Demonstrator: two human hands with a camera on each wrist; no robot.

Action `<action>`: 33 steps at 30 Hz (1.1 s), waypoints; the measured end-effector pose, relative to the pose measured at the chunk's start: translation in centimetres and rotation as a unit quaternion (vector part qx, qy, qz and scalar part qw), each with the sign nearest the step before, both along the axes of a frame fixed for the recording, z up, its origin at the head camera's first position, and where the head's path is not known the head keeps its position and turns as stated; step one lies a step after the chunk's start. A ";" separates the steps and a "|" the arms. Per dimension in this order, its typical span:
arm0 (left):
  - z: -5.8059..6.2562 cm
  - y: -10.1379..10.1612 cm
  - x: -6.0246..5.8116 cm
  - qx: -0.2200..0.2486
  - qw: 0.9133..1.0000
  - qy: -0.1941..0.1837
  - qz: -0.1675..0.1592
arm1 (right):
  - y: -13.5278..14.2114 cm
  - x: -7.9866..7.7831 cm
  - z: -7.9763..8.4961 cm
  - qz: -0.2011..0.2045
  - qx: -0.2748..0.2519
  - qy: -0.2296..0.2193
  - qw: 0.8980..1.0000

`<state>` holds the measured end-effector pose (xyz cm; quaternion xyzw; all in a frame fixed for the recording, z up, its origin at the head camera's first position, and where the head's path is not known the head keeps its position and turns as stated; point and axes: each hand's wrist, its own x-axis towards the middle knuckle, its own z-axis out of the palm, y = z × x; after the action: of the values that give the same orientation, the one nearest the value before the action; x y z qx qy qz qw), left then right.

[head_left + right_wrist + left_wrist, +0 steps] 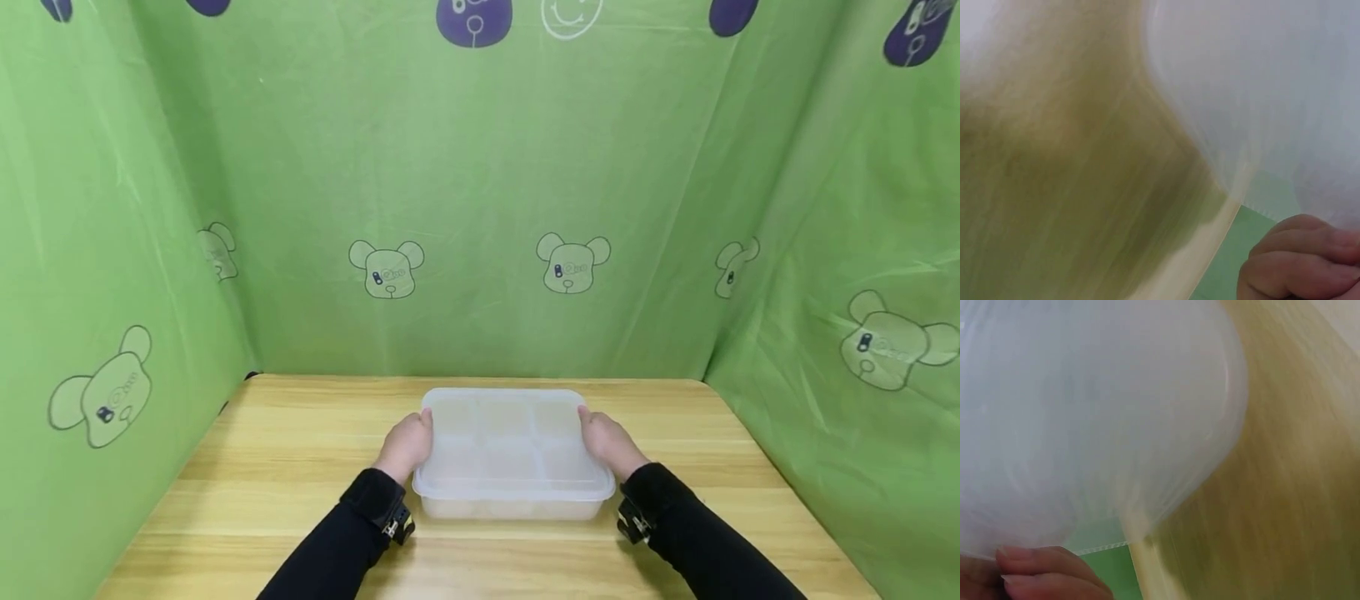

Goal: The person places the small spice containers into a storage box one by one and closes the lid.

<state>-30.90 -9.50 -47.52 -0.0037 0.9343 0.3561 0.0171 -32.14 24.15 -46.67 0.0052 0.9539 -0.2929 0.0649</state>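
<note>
A translucent plastic box (513,508) with a frosted lid (495,467) is at the middle of the table, between both hands. Through the lid, a grid of several compartments shows faintly. My left hand (408,442) grips its left side, thumb along the lid's edge. On the opposite side my right hand (611,442) holds it the same way. In the left wrist view, curled fingers (1054,575) meet the rim of the cloudy plastic (1104,412). Curled fingers (1300,262) show likewise under the box's edge in the right wrist view.
The box is over a light wood-grain table (300,508). Green cloth (480,167) printed with bear heads hangs behind the table and along its left and right sides. Dark sleeves (330,542) with wrist-worn cameras cover both forearms.
</note>
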 end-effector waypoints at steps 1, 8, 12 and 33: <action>0.0 0.1 0.0 -0.008 1.000 0.004 0.003 | 0.0 0.0 0.1 0.000 0.003 0.001 1.000; 0.6 0.6 0.1 -0.063 0.998 0.011 0.027 | -0.1 -0.1 0.6 -0.007 0.013 -0.004 1.000; 0.7 0.6 0.3 -0.084 0.995 0.012 0.042 | -0.2 -0.3 0.8 -0.006 0.024 -0.008 1.000; 2.7 -0.2 4.0 -0.142 0.990 0.006 -0.004 | 0.0 -0.6 3.3 0.019 0.082 -0.057 0.995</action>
<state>-26.92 -9.69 -44.81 0.0002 0.9754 0.2200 0.0123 -32.75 24.16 -43.42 0.0091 0.9694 -0.2121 0.1237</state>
